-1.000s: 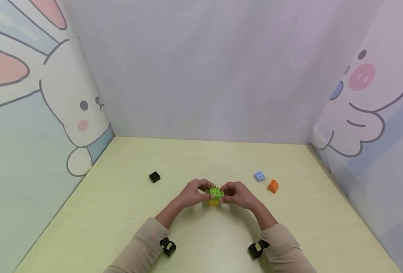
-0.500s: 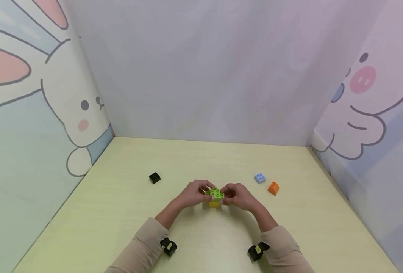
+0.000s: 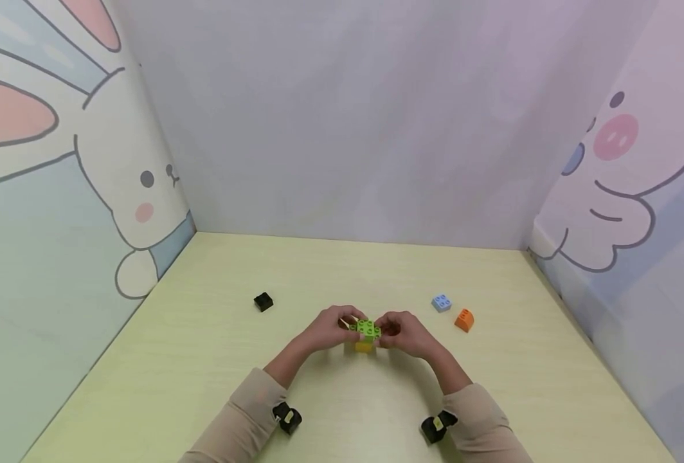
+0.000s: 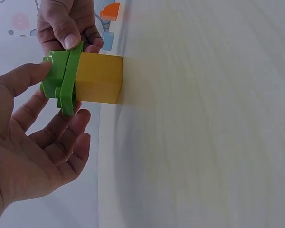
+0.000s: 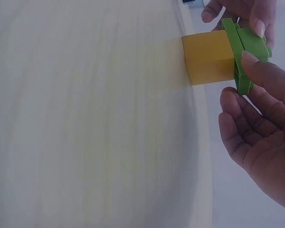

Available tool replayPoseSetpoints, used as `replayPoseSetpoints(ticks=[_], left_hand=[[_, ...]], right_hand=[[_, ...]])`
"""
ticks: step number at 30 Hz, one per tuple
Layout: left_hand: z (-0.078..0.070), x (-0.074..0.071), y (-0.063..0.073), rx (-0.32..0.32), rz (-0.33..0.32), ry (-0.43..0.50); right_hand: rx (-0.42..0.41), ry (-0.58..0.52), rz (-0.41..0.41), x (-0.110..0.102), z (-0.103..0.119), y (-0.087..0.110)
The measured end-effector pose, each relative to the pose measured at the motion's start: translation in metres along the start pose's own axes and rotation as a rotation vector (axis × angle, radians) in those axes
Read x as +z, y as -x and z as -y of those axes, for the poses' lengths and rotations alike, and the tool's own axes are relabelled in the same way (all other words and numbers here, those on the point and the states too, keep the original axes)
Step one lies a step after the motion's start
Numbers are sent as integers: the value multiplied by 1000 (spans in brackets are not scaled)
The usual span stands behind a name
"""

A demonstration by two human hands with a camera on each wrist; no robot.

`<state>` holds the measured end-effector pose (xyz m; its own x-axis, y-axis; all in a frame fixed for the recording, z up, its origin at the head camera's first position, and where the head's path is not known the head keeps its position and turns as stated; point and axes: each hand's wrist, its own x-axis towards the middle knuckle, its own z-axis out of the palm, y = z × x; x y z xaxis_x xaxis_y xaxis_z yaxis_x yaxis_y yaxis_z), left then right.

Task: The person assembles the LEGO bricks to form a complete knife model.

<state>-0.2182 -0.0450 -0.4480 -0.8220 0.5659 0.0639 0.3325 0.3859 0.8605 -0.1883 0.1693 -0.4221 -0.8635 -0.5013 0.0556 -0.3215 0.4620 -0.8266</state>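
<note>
Between my hands, near the middle of the table, stands a small stack of toy bricks. At its base is a yellow block point(image 4: 99, 78), its underside against the tabletop. A thin green plate point(image 4: 71, 85) lies on the block and sticks out past it on both sides. On top sits a studded green brick point(image 3: 368, 329). With thumb and fingers my left hand point(image 3: 326, 329) pinches the green brick from the left. From the other side my right hand point(image 3: 408, 333) pinches the end of the plate, its thumb point(image 5: 253, 61) on the upper face.
A black brick point(image 3: 263, 301) lies on the table point(image 3: 215, 360) to the left. Farther right are a light blue brick point(image 3: 441, 303) and an orange curved brick point(image 3: 465, 320). Patterned cloth walls point(image 3: 342, 128) enclose the back and both sides.
</note>
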Motion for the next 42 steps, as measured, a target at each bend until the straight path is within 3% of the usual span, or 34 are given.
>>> replayPoseSetpoints(ticks=[13,18,20,24,33,42], left_hand=[[9,4,1,39,17,4],[-5,-2,9,66,48,44],[-3,-4,9,64,48,54],[20,-2,3,43,41,82],[22,-5,3,5,63,152],[26,-3,2,-35,54,151]], right_hand=[[15,-18,-3,2,-5,2],[15,-10,-1,2,-4,2],[14,-8,0,1,-4,2],[20,-15,3,0,-2,1],[32,-20,10,0,-2,1],[36,-27,1,0,1,1]])
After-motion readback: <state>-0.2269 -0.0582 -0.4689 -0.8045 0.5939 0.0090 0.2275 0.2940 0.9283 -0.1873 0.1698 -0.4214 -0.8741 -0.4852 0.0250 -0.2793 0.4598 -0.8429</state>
